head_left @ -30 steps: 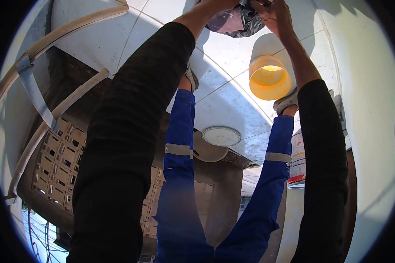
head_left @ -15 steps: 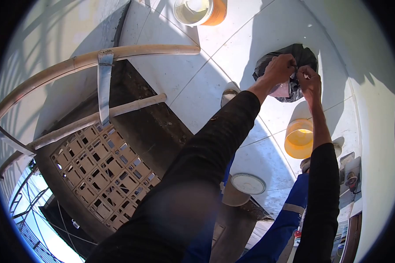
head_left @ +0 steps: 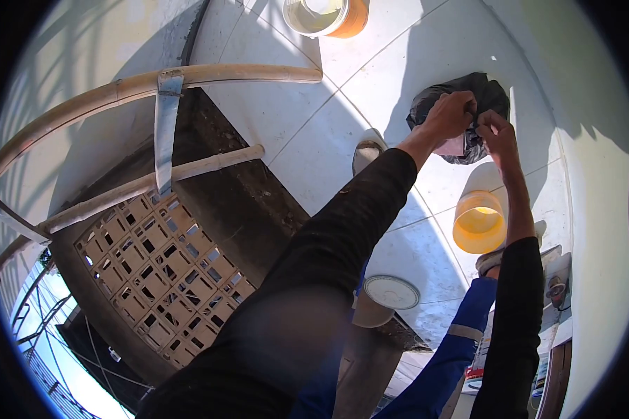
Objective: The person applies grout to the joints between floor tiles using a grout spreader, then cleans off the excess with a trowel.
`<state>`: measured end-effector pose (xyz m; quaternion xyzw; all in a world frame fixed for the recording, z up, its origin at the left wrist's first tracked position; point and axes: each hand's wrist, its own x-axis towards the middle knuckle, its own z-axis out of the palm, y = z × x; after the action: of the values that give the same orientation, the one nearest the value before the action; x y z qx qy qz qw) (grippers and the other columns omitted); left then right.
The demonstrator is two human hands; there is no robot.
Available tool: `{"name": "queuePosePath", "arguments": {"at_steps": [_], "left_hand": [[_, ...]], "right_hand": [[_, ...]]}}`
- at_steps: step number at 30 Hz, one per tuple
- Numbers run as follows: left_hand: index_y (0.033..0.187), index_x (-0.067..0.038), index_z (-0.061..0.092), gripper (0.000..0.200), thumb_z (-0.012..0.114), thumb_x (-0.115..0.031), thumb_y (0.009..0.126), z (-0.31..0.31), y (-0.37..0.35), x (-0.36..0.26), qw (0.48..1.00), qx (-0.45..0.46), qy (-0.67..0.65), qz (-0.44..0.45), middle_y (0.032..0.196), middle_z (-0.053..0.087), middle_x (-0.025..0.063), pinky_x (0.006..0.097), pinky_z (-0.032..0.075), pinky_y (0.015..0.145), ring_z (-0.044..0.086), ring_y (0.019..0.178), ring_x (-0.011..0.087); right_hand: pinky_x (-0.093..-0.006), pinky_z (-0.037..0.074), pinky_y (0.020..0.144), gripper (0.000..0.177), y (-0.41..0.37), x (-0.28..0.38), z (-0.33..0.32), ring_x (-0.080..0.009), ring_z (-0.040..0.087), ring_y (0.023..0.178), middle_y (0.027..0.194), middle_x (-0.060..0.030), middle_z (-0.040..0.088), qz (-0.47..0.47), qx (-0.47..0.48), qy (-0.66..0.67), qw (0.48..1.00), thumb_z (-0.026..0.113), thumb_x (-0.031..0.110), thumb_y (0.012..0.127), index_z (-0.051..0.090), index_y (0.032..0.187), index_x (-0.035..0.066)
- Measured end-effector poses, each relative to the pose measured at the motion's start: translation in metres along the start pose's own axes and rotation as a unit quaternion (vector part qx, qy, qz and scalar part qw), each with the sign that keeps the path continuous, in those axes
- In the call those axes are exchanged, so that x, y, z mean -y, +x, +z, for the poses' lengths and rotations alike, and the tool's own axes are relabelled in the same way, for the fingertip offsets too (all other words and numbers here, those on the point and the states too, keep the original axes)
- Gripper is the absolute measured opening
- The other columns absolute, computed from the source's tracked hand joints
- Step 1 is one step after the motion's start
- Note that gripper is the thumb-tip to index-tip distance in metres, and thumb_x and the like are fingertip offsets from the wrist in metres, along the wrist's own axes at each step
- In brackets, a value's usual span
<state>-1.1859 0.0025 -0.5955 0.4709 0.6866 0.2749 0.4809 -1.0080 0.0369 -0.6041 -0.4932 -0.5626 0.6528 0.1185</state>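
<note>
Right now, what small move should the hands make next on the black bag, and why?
Likely pull the pinched edges slightly apart: the left hand and right hand both grip the top of the black bag close together, its mouth bunched, something pink showing below.

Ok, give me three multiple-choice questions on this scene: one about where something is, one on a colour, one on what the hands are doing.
1. Where does the yellow bucket stand?
A on the railing
B on the tiled floor beside the bag
C inside the bag

2. What colour is the bag?
A black
B green
C red

3. How do the hands meet the bag?
A both grip it
B only one grips it
C neither touches it

Key:
1 B, the bucket sits upright on the tiles close to the bag.
2 A, its crumpled plastic is black.
3 A, the left hand and the right hand both pinch its top.
</note>
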Motion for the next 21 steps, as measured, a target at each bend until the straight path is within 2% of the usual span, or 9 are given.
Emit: {"name": "queuePosePath", "arguments": {"at_steps": [2, 4, 5, 7, 10, 14, 19, 20, 21], "left_hand": [[0.09, -0.002, 0.064, 0.015, 0.066, -0.006, 0.076, -0.004, -0.001, -0.003, 1.0, 0.012, 0.009, 0.007, 0.082, 0.069, 0.0178, 0.0424, 0.052, 0.071, 0.07, 0.08, 0.034], [0.091, -0.001, 0.062, 0.018, 0.068, -0.005, 0.074, -0.007, -0.002, -0.005, 1.0, 0.025, 0.011, -0.007, 0.082, 0.068, 0.0185, 0.0422, 0.052, 0.072, 0.069, 0.08, 0.0359], [0.091, -0.001, 0.062, 0.018, 0.068, -0.005, 0.074, -0.008, -0.003, -0.005, 1.0, 0.022, 0.013, -0.004, 0.082, 0.068, 0.0185, 0.0422, 0.052, 0.072, 0.069, 0.08, 0.0359], [0.093, -0.001, 0.058, 0.02, 0.068, -0.005, 0.075, -0.007, -0.009, -0.006, 0.999, 0.007, 0.032, 0.03, 0.081, 0.066, 0.0197, 0.0439, 0.051, 0.074, 0.068, 0.081, 0.0394], [0.096, -0.001, 0.055, 0.022, 0.067, -0.006, 0.078, -0.003, -0.018, -0.004, 1.0, -0.004, 0.004, 0.024, 0.083, 0.065, 0.0217, 0.046, 0.05, 0.074, 0.066, 0.082, 0.0427], [0.099, -0.001, 0.054, 0.021, 0.064, -0.006, 0.081, 0.01, -0.02, -0.002, 0.992, -0.104, -0.058, 0.05, 0.086, 0.064, 0.0233, 0.0473, 0.049, 0.074, 0.066, 0.085, 0.0435], [0.102, 0.0, 0.053, 0.017, 0.061, -0.009, 0.091, 0.028, -0.014, -0.001, 0.971, -0.2, -0.08, -0.103, 0.092, 0.067, 0.0235, 0.0471, 0.05, 0.078, 0.067, 0.091, 0.0457], [0.103, 0.0, 0.053, 0.016, 0.061, -0.009, 0.092, 0.028, -0.012, -0.002, 0.962, -0.22, -0.094, -0.133, 0.093, 0.068, 0.0233, 0.0473, 0.05, 0.078, 0.067, 0.092, 0.0461], [0.105, 0.0, 0.052, 0.019, 0.062, -0.01, 0.093, 0.027, -0.013, -0.001, 0.97, -0.202, -0.073, -0.114, 0.093, 0.068, 0.0234, 0.0477, 0.05, 0.079, 0.067, 0.092, 0.0463]], "right_hand": [[-0.0266, 0.039, 0.058, 0.003, -0.006, 0.011, -0.002, -0.0054, 0.047, 0.065, 0.073, 0.0033, 0.054, 0.016, 0.021, 0.088, 0.996, 0.063, 0.002, 0.082, 0.062, 0.085, 0.002], [-0.0261, 0.038, 0.059, 0.004, -0.009, 0.025, -0.008, -0.0051, 0.046, 0.067, 0.074, 0.0035, 0.053, 0.117, 0.041, 0.117, 0.985, 0.063, 0.001, 0.081, 0.061, 0.085, 0.002], [-0.0261, 0.038, 0.059, 0.004, -0.005, 0.02, -0.008, -0.0051, 0.046, 0.067, 0.074, 0.0035, 0.053, 0.113, 0.041, 0.116, 0.986, 0.063, 0.001, 0.081, 0.061, 0.085, 0.002], [-0.0249, 0.038, 0.061, 0.005, -0.003, 0.017, -0.005, -0.0046, 0.045, 0.068, 0.074, 0.0039, 0.053, -0.021, 0.028, -0.032, 0.999, 0.064, 0.002, 0.081, 0.061, 0.084, 0.003], [-0.0239, 0.036, 0.061, 0.006, -0.008, 0.029, -0.006, -0.004, 0.042, 0.067, 0.073, 0.0051, 0.051, 0.002, 0.011, -0.139, 0.99, 0.065, 0.003, 0.081, 0.059, 0.083, 0.003], [-0.0242, 0.036, 0.061, 0.006, -0.004, 0.032, -0.003, -0.004, 0.042, 0.067, 0.072, 0.0057, 0.052, -0.037, 0.014, -0.055, 0.998, 0.064, 0.002, 0.081, 0.058, 0.083, 0.003], [-0.0227, 0.041, 0.066, 0.008, -0.005, 0.024, -0.007, -0.0033, 0.05, 0.071, 0.071, 0.0059, 0.05, 0.092, 0.092, 0.103, 0.986, 0.063, 0.002, 0.083, 0.062, 0.091, 0.003], [-0.0227, 0.041, 0.066, 0.008, -0.004, 0.02, -0.005, -0.0033, 0.05, 0.071, 0.071, 0.0059, 0.05, 0.091, 0.093, 0.102, 0.986, 0.063, 0.002, 0.083, 0.062, 0.091, 0.003], [-0.0257, 0.045, 0.068, 0.017, -0.003, 0.015, -0.002, -0.0071, 0.054, 0.072, 0.073, 0.0036, 0.053, 0.013, 0.04, 0.048, 0.998, 0.064, 0.002, 0.083, 0.064, 0.101, 0.004]]}}
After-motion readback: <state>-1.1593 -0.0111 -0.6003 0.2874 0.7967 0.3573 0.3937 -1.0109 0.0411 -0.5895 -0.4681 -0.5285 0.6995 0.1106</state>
